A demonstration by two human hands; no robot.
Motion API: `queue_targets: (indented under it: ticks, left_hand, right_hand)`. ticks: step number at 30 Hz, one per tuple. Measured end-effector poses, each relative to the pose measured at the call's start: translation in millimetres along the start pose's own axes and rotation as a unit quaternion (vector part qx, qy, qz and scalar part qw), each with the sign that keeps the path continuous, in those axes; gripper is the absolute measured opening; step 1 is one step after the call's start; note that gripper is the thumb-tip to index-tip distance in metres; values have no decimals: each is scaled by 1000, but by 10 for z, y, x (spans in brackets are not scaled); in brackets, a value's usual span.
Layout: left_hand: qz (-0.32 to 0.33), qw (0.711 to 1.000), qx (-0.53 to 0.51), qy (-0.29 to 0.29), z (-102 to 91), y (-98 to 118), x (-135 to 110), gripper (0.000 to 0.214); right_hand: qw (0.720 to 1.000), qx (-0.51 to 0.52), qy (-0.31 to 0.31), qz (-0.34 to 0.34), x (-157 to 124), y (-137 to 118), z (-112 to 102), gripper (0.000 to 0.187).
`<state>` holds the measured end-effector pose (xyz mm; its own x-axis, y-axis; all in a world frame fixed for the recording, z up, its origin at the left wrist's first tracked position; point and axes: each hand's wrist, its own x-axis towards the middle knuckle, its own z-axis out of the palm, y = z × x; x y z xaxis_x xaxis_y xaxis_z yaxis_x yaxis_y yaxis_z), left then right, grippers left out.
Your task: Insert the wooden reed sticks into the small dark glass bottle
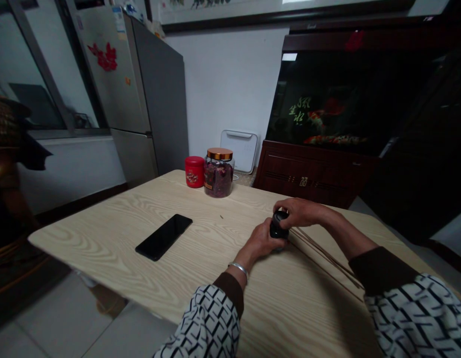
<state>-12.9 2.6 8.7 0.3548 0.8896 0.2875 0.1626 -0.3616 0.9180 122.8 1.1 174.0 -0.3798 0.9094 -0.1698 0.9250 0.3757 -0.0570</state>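
Observation:
My left hand is wrapped round a small black container at the right side of the table, its thumb against the near side. From above, my right hand grips the round black lid with its fingers and thumb. The lid sits at the top of the container; whether it is loose or fastened I cannot tell. Several long thin brown sticks lie beneath my right forearm, running from near the container towards my right sleeve.
On the pale wooden table lies a black phone. A glass jar with a copper-coloured lid holds dark reddish dried pieces beside a red canister. Behind stand a fridge and a fish tank. Another person's arm shows at far left.

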Motion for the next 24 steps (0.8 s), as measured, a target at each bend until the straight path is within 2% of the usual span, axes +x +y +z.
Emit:
queue_targets:
  ticks: [5,9,11,13,16,18,22,24]
  left_hand:
    - [0,1000,6,-6,0,-23,9,60]
    - [-11,1000,-1,-5,1,-37,20,65]
    - [0,1000,-11,-9,4,-47,21,67]
    - [17,1000,-22,-9,12,-56,20,62]
    - [11,1000,-20,-3,27,-58,18,55]
    - [0,1000,-12,0,29,-49,17,58]
    - [-2,1000,1,-1,8,-32,11,63]
    - [-5,1000,6,-1,0,-33,12,64]
  right_hand:
    - [998,8,-31,-51,4,17,-41,58]
    - [994,25,-44,-93,-21,44,19,70]
    - [996,36,-29,-79,-37,46,82,87]
    - [999,27,-2,-28,-45,32,138,99]
    - [997,-36,11,62,-32,-10,167,85]
    - [994,-71,11,82,-13,-34,145,73]
    - [998,-60,-7,10,9,-56,45,41]
    - [998,-47,-31,-27,4,-56,2,43]
